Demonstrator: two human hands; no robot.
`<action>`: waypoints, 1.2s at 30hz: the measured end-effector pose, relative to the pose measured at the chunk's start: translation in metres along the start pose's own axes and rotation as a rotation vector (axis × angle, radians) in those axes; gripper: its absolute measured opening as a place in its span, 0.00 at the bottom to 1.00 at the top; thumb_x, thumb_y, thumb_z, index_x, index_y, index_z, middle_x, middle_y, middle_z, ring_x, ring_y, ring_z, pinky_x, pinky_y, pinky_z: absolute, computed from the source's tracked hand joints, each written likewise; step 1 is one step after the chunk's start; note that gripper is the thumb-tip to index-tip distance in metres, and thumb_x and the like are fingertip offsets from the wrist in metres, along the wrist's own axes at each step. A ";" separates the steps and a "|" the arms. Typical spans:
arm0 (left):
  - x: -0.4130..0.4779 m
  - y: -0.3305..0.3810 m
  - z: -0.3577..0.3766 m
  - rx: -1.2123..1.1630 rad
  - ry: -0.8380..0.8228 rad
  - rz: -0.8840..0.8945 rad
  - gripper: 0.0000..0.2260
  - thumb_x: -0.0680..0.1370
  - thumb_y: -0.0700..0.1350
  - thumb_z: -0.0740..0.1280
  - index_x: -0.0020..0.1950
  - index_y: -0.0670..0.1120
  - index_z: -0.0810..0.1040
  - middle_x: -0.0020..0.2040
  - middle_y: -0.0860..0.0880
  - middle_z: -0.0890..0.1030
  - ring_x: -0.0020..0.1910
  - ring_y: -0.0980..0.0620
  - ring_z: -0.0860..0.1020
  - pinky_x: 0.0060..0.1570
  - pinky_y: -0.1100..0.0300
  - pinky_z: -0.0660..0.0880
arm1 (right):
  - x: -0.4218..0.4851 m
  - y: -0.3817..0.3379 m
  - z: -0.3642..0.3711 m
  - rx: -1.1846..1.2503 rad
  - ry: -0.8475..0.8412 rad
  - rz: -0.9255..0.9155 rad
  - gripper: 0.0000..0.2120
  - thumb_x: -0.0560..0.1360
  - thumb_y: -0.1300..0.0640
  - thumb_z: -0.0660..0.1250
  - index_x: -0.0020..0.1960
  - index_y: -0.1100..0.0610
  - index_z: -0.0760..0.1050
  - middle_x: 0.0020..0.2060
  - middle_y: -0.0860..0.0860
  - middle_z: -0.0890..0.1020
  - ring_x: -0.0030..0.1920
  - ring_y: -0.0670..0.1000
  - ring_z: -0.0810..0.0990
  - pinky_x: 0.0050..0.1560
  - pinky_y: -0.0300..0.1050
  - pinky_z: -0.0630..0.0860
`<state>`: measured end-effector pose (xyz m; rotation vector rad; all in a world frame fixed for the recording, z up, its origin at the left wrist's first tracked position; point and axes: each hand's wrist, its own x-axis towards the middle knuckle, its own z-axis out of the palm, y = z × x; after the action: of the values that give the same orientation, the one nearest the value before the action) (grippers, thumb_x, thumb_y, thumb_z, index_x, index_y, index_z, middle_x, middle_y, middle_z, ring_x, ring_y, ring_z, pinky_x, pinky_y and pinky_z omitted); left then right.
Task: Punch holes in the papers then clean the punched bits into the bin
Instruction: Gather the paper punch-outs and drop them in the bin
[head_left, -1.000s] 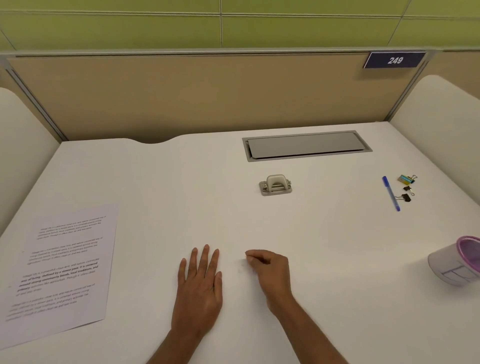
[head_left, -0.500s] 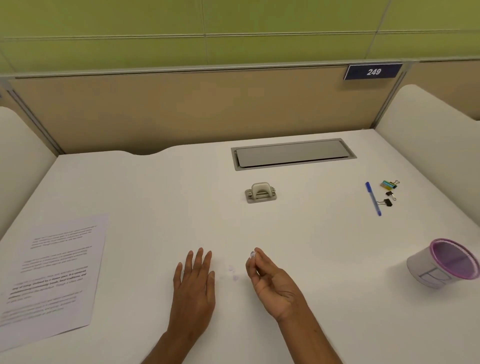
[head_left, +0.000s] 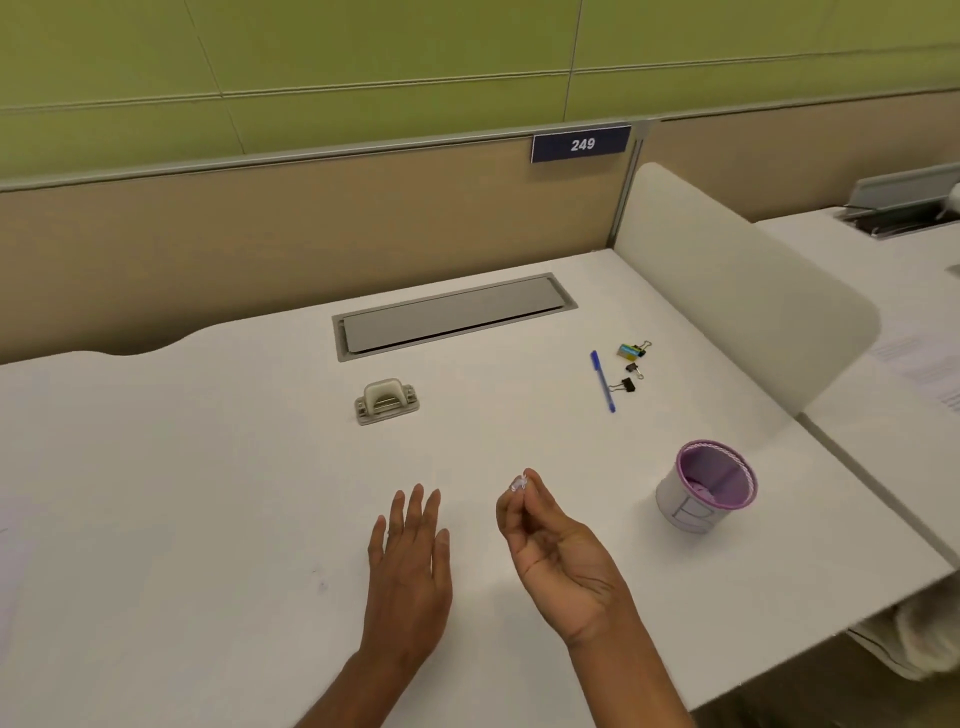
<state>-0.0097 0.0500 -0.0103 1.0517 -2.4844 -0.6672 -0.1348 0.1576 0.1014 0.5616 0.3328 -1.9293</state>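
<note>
My right hand (head_left: 550, 545) is lifted palm-up above the white desk (head_left: 208, 493), its fingertips pinched on a few small white punched bits (head_left: 519, 483). My left hand (head_left: 410, 561) lies flat on the desk beside it, fingers spread, holding nothing. A small bin (head_left: 706, 488) with a purple inside and a white wall stands to the right of my right hand, tilted toward me. The grey hole punch (head_left: 387, 401) sits further back at the middle of the desk. The printed papers are out of view to the left.
A blue pen (head_left: 602, 382) and binder clips (head_left: 631, 364) lie at the back right. A grey cable flap (head_left: 452, 317) is set into the desk near the beige partition (head_left: 311, 223). A white side divider (head_left: 743, 291) bounds the right edge.
My right hand turned palm-up and lifted off the desk with punched bits pinched in its fingertips. The view swung right, so the papers left the frame and the bin came closer in.
</note>
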 end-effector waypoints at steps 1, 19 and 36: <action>0.002 0.009 0.009 0.007 -0.016 0.004 0.22 0.85 0.48 0.52 0.80 0.53 0.58 0.81 0.55 0.55 0.81 0.58 0.45 0.80 0.52 0.45 | -0.005 -0.013 0.001 0.008 -0.010 -0.015 0.17 0.64 0.75 0.70 0.52 0.69 0.81 0.43 0.62 0.81 0.44 0.57 0.80 0.41 0.47 0.85; 0.023 0.053 0.105 0.259 -0.164 0.072 0.26 0.83 0.53 0.44 0.80 0.51 0.58 0.81 0.51 0.56 0.81 0.52 0.51 0.79 0.49 0.46 | -0.007 -0.232 -0.039 -0.860 0.414 -0.823 0.09 0.72 0.68 0.74 0.50 0.58 0.85 0.48 0.52 0.87 0.50 0.49 0.85 0.43 0.36 0.81; 0.020 0.055 0.099 0.291 -0.149 0.076 0.24 0.83 0.51 0.49 0.80 0.51 0.59 0.81 0.50 0.59 0.81 0.52 0.53 0.79 0.48 0.49 | 0.013 -0.235 -0.043 -2.083 0.629 -0.913 0.09 0.78 0.65 0.68 0.53 0.58 0.85 0.52 0.57 0.86 0.50 0.55 0.80 0.54 0.49 0.80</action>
<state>-0.1033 0.0966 -0.0592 1.0312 -2.7985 -0.3806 -0.3440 0.2641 0.0528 -0.5715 2.7832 -0.9746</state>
